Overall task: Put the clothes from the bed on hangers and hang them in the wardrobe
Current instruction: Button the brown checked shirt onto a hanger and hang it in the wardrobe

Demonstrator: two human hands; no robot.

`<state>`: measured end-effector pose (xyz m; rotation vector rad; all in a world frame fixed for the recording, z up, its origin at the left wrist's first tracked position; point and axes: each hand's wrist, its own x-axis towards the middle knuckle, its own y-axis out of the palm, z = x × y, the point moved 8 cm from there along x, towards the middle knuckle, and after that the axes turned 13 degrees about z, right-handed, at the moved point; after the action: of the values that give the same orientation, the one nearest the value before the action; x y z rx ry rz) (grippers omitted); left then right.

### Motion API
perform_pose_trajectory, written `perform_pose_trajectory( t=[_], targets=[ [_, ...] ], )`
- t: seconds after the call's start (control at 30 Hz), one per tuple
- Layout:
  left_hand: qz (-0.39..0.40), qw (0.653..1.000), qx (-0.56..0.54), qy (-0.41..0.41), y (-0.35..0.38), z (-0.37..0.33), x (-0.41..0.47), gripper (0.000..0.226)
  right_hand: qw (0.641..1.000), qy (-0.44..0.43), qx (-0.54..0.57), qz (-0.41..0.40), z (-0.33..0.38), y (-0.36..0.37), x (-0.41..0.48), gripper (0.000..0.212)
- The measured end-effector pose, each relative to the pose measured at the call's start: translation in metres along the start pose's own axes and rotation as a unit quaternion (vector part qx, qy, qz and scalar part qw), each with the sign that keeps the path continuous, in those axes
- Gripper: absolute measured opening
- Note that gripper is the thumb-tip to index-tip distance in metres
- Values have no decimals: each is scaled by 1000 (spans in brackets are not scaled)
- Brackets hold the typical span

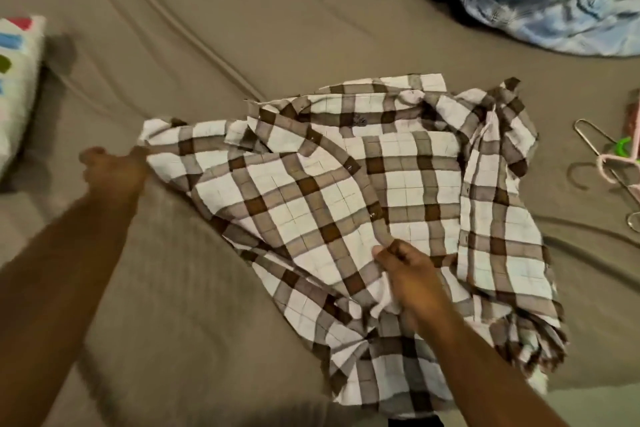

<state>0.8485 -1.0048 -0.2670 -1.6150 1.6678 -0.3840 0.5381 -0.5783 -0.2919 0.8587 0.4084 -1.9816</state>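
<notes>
At frame centre the rumpled brown-and-white plaid shirt (311, 184) lies on the taupe bed (207, 28); your left hand (114, 170) pinches its left edge, your right hand (408, 274) grips its buttoned placket. Thin hangers (616, 163) lie far right.

At my far left lies a pillow (17, 87), white with red, blue and green patches, blurred and cut off at the edge of my view. At the bottom edge something dark (415, 422) shows; I cannot tell what it is.
</notes>
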Motion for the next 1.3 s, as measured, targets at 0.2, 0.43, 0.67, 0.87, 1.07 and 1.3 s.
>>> perform_pose_trajectory(
  t=[0.2,0.43,0.67,0.87,1.07,1.3],
  targets=[
    [218,965,-42,137,95,-28,-232,33,1000,17,0,-17,-12,7,17,13],
    [376,879,194,221,204,43,-408,68,999,-7,-16,-46,-11,-57,12,19],
    [529,693,465,153,201,112,-460,54,996,-67,27,-51,-3,-138,-25,14],
    [454,785,410,100,216,-19,-469,45,985,-88,-60,-135,-6,-226,-41,21],
    [347,912,137,172,306,-128,-459,54,945,-64,-282,-151,-19,-268,-35,32],
    [552,831,57,42,360,-145,-471,23,984,-23,-175,2,-32,-266,-24,44]
  ],
)
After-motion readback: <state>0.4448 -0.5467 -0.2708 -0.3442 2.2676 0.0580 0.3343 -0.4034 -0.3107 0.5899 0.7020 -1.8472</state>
